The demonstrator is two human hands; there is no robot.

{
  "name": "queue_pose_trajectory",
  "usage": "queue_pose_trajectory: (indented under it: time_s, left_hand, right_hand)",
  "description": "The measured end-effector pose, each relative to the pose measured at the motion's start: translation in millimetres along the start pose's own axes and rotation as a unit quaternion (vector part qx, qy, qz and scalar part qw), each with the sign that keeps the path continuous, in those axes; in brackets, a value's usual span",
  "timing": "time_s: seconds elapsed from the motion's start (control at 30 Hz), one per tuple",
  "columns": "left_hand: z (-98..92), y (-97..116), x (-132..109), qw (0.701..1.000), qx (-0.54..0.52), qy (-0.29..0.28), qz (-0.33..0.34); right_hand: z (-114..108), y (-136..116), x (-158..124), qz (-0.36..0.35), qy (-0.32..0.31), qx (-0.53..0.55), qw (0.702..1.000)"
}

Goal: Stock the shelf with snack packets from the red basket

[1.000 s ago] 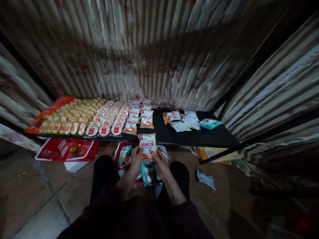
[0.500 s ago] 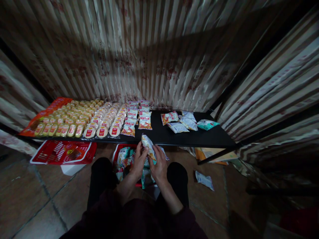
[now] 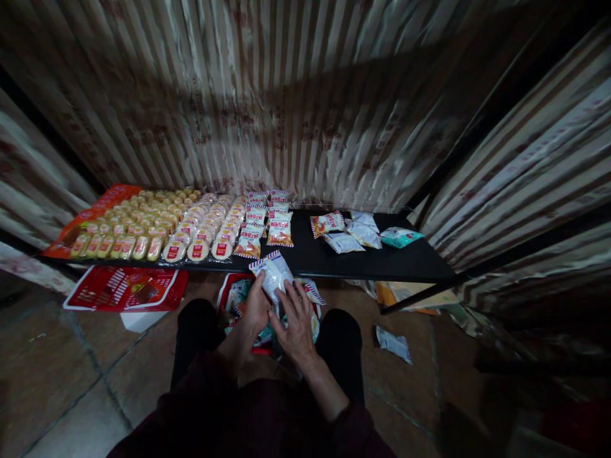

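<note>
My left hand (image 3: 256, 306) is closed on the lower left edge of a snack packet (image 3: 273, 273), whose printed back faces up and whose striped end points away from me. My right hand (image 3: 296, 326) is beside it, fingers spread and touching the packet's lower right part. Just beneath both hands is a red basket (image 3: 222, 294) with several packets in it, partly hidden by my arms. On the black shelf (image 3: 329, 264) ahead stand two overlapping columns of matching red-and-white snack packets (image 3: 279, 228).
Round wrapped cakes (image 3: 197, 250) and small yellow wrapped cakes (image 3: 122, 247) fill the shelf's left side. Loose packets (image 3: 342, 242) and a green packet (image 3: 400, 237) lie on its right. Another red basket (image 3: 177, 294) is below left. One packet (image 3: 394, 344) lies on the floor.
The packet in my hands has been turned, so its printed back and striped end now show. My right hand's fingers have spread and shifted down along it.
</note>
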State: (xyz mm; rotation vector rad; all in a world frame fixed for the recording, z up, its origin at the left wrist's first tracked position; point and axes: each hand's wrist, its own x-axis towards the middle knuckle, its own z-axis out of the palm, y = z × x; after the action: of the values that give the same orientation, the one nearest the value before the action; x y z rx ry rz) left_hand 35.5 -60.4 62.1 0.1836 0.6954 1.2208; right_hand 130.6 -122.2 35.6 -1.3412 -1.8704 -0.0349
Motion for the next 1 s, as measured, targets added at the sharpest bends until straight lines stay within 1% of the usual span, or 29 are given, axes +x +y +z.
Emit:
queue_pose_trajectory:
  time_s: [0.17, 0.33, 0.5, 0.7, 0.77, 0.93, 1.0]
  left_hand:
    - [-4.6, 5, 2, 1.000, -0.007, -0.007, -0.006]
    - [-4.9, 6, 4, 0.999, -0.013, -0.024, -0.016]
    - [-7.6, 6, 7, 0.999, 0.030, -0.009, -0.026]
    - [-5.9, 6, 7, 0.998, 0.055, -0.026, -0.014]
    - [-5.4, 5, 8, 0.998, 0.051, -0.022, -0.019]
    - [-4.5, 6, 11, 0.998, 0.048, -0.012, -0.043]
    - [-2.8, 7, 11, 0.997, 0.057, -0.015, -0.053]
  right_hand:
    - [-9, 4, 3, 0.000, 0.003, 0.018, 1.000]
    - [-7, 10, 4, -0.003, 0.006, 0.018, 1.000]
    - [-5, 12, 2, 0.016, -0.006, 0.022, 1.000]
    - [-6, 11, 2, 0.015, -0.011, 0.015, 1.000]
    - [-5, 11, 1, 0.011, -0.024, 0.005, 1.000]
    - [-6, 15, -5, -0.003, -0.086, -0.032, 0.996]
    - [-5, 17, -7, -0.003, -0.095, -0.037, 0.995]
